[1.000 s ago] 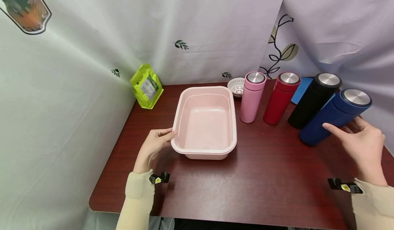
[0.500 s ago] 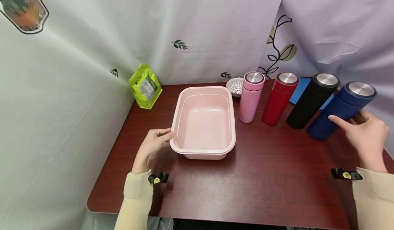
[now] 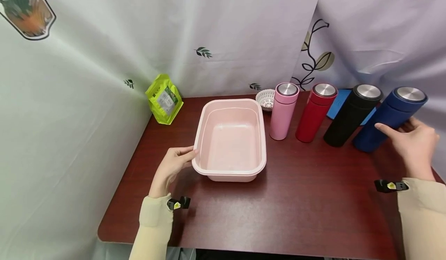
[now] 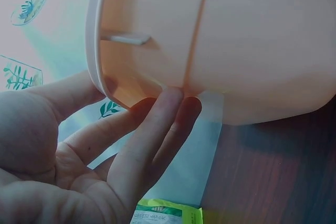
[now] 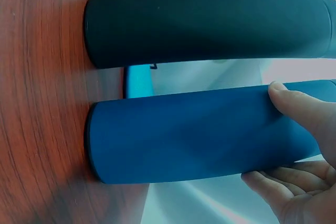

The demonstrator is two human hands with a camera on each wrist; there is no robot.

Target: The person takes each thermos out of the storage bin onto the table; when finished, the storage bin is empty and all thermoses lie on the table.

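My left hand (image 3: 172, 164) pinches the left rim of a pale pink plastic basin (image 3: 231, 172), thumb over the edge; in the left wrist view its fingers (image 4: 149, 129) lie under the lip against the outer wall. At the far right, my right hand (image 3: 415, 146) grips a blue thermos bottle (image 3: 390, 111) with a steel-topped lid, around its upper body. Its base stands right at the table surface in the right wrist view. Just left of it is a black thermos bottle (image 3: 349, 117), with a narrow gap between. Farther left stand a red thermos bottle (image 3: 314, 117) and a pink one (image 3: 283, 117).
Behind the pink bottle sits a small white woven-look basket (image 3: 265, 99). A flat blue item (image 3: 338, 103) lies behind the red and black bottles. At the back left, a lime-green pouch (image 3: 164, 99) leans by the curtain. White patterned curtain (image 3: 244, 39) encloses the dark red table (image 3: 278, 217).
My right hand has moved the blue thermos bottle back and slightly right, so its base now lies nearly in line with the black one. The left hand and basin have stayed put.
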